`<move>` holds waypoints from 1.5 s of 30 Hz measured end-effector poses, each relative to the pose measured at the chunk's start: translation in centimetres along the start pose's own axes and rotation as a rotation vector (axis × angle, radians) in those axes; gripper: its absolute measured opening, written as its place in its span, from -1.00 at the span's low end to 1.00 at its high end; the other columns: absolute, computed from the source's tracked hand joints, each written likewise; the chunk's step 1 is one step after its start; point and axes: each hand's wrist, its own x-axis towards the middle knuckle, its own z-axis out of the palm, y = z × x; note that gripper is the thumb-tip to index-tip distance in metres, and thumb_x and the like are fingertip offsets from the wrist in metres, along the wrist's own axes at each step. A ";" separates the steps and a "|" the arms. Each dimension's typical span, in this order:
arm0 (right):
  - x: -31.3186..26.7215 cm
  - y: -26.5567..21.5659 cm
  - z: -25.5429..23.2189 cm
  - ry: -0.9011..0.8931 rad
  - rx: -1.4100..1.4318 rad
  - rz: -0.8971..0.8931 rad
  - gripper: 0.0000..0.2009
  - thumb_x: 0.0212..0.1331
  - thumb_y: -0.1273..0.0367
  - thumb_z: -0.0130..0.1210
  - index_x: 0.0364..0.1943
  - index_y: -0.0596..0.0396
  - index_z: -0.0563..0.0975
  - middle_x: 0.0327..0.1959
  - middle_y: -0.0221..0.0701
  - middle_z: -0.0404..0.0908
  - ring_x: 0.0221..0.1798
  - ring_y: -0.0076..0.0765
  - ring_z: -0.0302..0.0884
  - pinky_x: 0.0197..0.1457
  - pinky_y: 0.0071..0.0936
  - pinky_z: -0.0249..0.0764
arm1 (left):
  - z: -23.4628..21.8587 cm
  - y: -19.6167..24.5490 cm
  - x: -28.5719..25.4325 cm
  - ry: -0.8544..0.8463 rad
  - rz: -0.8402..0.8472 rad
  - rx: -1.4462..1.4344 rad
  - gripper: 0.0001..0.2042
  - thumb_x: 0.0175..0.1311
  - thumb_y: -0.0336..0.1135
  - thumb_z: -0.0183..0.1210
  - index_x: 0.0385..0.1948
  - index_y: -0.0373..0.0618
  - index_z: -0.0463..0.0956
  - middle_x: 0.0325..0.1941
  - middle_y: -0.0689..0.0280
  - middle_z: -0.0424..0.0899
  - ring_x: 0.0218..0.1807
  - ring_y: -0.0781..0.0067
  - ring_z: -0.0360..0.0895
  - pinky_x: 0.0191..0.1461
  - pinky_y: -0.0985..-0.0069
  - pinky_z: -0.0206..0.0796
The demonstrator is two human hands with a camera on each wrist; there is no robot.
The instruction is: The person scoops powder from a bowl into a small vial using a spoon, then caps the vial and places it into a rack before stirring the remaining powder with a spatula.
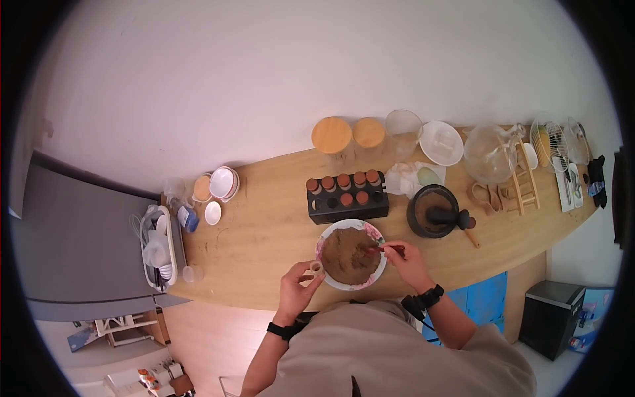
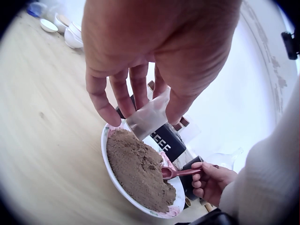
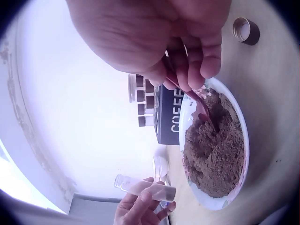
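Observation:
My left hand (image 1: 296, 291) holds a small clear glass tube (image 3: 147, 188) between thumb and fingers, just beside the left rim of a white floral bowl (image 1: 330, 281). The tube looks see-through, with its open mouth showing. Brown powder (image 1: 345, 261) fills the bowl, heaped and broken up on the side toward my right hand. In my right hand (image 1: 410, 266) is the handle of a dark red scoop (image 2: 180, 173), pinched between thumb and fingers. Its head is dug into the powder near the bowl's right side.
Behind the bowl stands a black rack (image 1: 347, 213) marked COFFEE, with several brown-capped tubes. A loose brown cap (image 3: 246, 31) lies on the table. To the right sits a dark mortar (image 1: 423, 230) with its pestle (image 1: 444, 216); small white bowls (image 1: 223, 182) stand left.

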 end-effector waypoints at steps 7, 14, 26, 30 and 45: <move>0.8 0.0 -1.3 -0.056 -0.044 0.006 -0.81 0.51 0.41 0.23 0.05 0.24 0.71 -0.22 -0.43 0.78 -0.22 -0.59 0.65 -0.10 -0.53 0.60 | -0.5 0.2 1.9 -0.113 0.059 0.024 -0.68 0.32 -0.49 0.48 0.09 -0.15 0.71 0.09 0.25 0.74 0.12 0.38 0.74 0.14 0.38 0.70; -3.2 0.3 1.4 0.205 -0.069 -0.062 -0.82 0.52 0.41 0.23 0.02 0.24 0.72 -0.26 -0.43 0.78 -0.25 -0.57 0.65 -0.14 -0.54 0.56 | -2.5 0.3 3.5 -0.248 0.089 0.088 -0.70 0.30 -0.49 0.50 0.05 -0.16 0.71 0.01 0.28 0.69 0.05 0.40 0.73 0.07 0.39 0.71; -5.7 2.1 2.0 0.329 0.183 0.050 -0.82 0.56 0.36 0.21 -0.04 0.23 0.70 -0.33 -0.44 0.74 -0.33 -0.58 0.61 -0.23 -0.57 0.53 | -4.0 0.7 2.7 -0.278 0.121 0.013 -0.67 0.30 -0.48 0.49 0.08 -0.17 0.72 0.05 0.25 0.71 0.05 0.38 0.74 0.09 0.42 0.67; -5.5 2.3 1.1 0.297 0.230 0.037 -0.81 0.57 0.36 0.19 -0.05 0.24 0.70 -0.33 -0.42 0.74 -0.34 -0.57 0.61 -0.24 -0.55 0.54 | -3.3 0.4 2.0 -0.241 0.139 0.027 -0.65 0.29 -0.46 0.50 0.10 -0.14 0.73 0.03 0.24 0.73 0.03 0.33 0.74 0.05 0.41 0.65; -5.0 -2.6 2.6 0.293 0.348 -0.030 -0.77 0.61 0.34 0.14 -0.06 0.26 0.72 -0.34 -0.40 0.72 -0.35 -0.56 0.59 -0.25 -0.54 0.52 | -3.6 -0.2 1.7 -0.196 0.169 0.099 -0.62 0.25 -0.43 0.53 0.11 -0.14 0.74 -0.04 0.21 0.74 -0.07 0.32 0.72 -0.02 0.41 0.61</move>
